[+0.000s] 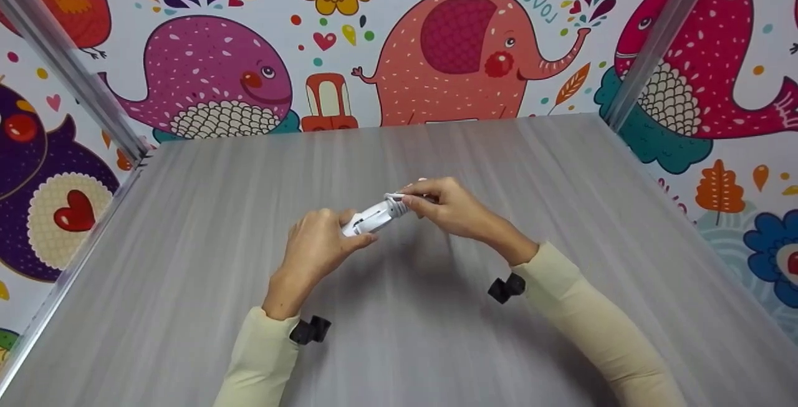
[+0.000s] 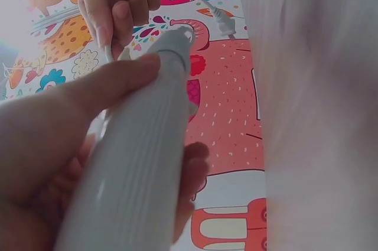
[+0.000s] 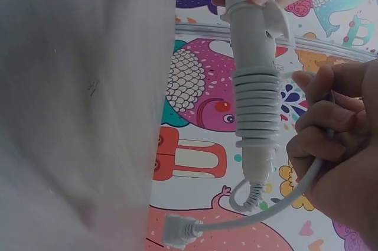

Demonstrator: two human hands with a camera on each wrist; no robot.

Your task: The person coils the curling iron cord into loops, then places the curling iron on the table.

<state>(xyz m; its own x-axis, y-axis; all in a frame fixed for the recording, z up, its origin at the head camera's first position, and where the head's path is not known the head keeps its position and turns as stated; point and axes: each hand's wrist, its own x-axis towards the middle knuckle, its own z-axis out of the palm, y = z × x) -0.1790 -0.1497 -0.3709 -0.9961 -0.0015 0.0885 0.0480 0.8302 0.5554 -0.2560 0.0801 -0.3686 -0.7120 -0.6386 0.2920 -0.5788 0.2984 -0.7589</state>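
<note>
A long white corded appliance (image 1: 373, 218), which looks like a hair-styling iron, is held above the table. My left hand (image 1: 313, 242) grips its body, the thumb lying along it in the left wrist view. Several turns of white power cord (image 3: 257, 109) are wound round the appliance's end. My right hand (image 1: 458, 209) pinches the cord beside these coils, its fingers curled round the loose length. From there the cord hangs down to a white plug (image 3: 180, 231). A small lever (image 3: 277, 22) sticks out from the body near my left thumb.
Beneath both hands spreads a grey wood-grain table (image 1: 206, 207). Printed panels with cartoon animals (image 1: 455, 58) stand behind and at the sides, with metal posts (image 1: 661, 45) at the corners. Small black devices (image 1: 310, 330) sit at both wrists.
</note>
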